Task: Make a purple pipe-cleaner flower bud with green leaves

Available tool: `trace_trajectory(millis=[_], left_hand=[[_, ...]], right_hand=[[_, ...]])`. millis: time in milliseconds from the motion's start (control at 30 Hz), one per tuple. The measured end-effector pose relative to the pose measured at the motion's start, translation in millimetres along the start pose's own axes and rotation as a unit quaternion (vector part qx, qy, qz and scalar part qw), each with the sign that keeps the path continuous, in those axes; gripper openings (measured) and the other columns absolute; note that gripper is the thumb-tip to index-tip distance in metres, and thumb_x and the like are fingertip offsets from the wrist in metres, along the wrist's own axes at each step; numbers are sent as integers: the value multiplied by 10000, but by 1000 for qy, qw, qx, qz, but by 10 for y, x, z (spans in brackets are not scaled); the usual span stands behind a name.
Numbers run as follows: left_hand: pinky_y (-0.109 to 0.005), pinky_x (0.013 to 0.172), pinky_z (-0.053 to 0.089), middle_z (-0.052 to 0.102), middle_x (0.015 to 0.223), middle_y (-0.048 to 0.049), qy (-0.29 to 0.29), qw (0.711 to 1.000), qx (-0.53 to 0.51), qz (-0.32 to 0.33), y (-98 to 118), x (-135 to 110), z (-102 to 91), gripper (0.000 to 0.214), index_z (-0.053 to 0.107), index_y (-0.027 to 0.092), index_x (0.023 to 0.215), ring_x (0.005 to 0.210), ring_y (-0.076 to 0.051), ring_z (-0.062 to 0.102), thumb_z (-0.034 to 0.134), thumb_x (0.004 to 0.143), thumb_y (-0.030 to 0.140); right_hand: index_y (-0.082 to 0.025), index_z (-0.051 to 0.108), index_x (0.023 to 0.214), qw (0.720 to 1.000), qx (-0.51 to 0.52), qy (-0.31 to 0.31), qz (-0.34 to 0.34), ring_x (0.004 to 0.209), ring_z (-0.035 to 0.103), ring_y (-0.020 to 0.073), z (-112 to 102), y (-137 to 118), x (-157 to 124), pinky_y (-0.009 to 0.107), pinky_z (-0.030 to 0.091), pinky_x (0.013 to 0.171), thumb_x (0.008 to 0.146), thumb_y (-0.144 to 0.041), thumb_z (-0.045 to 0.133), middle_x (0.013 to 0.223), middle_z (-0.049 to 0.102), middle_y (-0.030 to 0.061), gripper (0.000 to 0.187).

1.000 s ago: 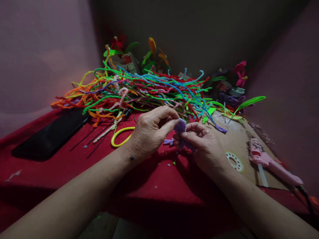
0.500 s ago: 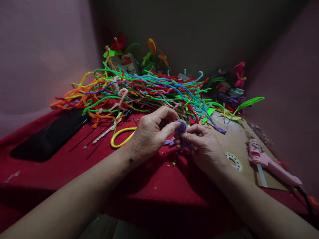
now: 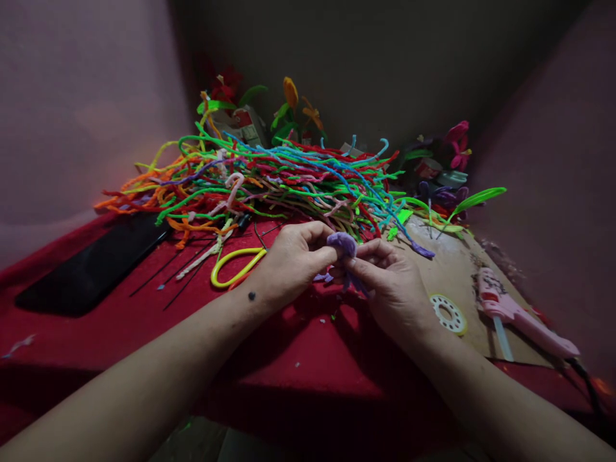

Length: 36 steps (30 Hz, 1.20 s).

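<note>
Purple chenille piece [image 3: 342,242]: held between both hands above the red tablecloth [image 3: 298,343]; lower strands hang beneath the right fingers.
Left hand [image 3: 299,260]: thumb and fingers grasping the curled upper part.
Right hand [image 3: 393,277]: thumb and forefinger pinching lower down — just beside the left.
Yellow loop handle [image 3: 240,251]: on the cloth, near the left wrist.
Pink glue gun [image 3: 522,319]: on the cardboard sheet [image 3: 445,269], right side.
Chenille stems [image 3: 289,173]: mixed-colour heap — beyond the hands.
</note>
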<state>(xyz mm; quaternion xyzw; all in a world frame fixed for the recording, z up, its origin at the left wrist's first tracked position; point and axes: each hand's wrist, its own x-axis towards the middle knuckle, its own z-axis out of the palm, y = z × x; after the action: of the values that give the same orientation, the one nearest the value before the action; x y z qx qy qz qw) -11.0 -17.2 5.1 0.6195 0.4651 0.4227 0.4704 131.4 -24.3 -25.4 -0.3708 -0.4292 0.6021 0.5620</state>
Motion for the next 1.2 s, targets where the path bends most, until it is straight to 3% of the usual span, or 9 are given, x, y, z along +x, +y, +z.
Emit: trace_trajectory(millis=[133, 300, 600, 1200], left_hand=[[-154, 504, 411, 572, 609, 37, 7, 999, -5, 34, -46, 4, 23, 91, 614, 113, 738, 530, -60, 497, 529, 714, 91], [-201, 569, 464, 619, 680, -5, 1, 997, 11, 71, -114, 6, 40, 133, 632, 111, 804, 612, -105, 558, 547, 749, 197], [-200, 563, 416, 594, 659, 18, 43, 983, 126, 124, -165, -15, 44, 118, 626, 154, 768, 606, -99, 532, 515, 760, 192], [-187, 535, 370, 541, 605, 37, 68, 976, 153, 138, -145, -43, 74, 108, 600, 159, 709, 570, -82, 474, 498, 738, 180]], right_hand=[[-175, 598, 693, 1000, -5, -12, -6, 562, 652, 126, -12, 10, -7, 233, 536, 585, 600, -178, 763, 635, 673, -21, 189], [-178, 599, 669, 1000, 10, -4, 3, 569, 646, 116, -19, 9, -4, 231, 533, 595, 595, -174, 770, 644, 674, -27, 186], [-181, 599, 707, 999, -36, -13, -29, 557, 641, 113, -25, 45, -26, 228, 521, 600, 654, -170, 735, 626, 665, -33, 146], [-194, 593, 712, 995, -79, -4, -64, 569, 629, 95, -34, 74, -69, 218, 534, 610, 654, -126, 719, 662, 661, -57, 155]])
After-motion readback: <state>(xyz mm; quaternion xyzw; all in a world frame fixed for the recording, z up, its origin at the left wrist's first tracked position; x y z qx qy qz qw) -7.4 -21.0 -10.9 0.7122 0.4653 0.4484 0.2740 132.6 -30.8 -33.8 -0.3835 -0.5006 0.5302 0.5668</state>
